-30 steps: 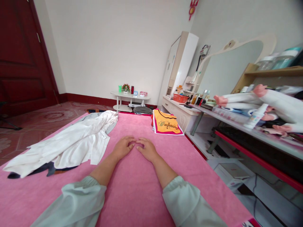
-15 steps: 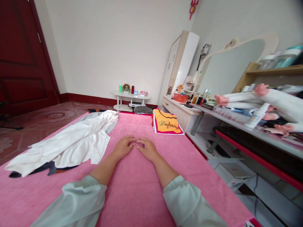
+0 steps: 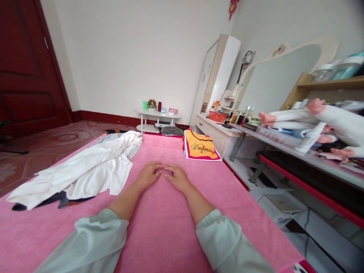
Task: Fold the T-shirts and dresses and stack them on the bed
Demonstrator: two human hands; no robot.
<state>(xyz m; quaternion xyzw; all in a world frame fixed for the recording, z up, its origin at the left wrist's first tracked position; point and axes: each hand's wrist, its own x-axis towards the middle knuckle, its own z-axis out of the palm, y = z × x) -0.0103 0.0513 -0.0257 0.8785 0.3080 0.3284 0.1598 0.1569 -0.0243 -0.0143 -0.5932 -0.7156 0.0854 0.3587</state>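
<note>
My left hand and my right hand lie palm down side by side on a pink blanket, their fingertips touching in the middle. The fingers are loosely curled and rest on the fabric with nothing in them. A crumpled white garment lies to the left of my left hand, over a dark piece of clothing. A folded orange cloth with a pink border sits at the blanket's far right edge, beyond my right hand.
A cluttered desk with bottles and dolls runs along the right. A white cabinet and a low white table stand by the far wall. A dark red door is at the left, over tiled floor.
Both hands stay in place on the blanket. The view has tilted up slightly.
</note>
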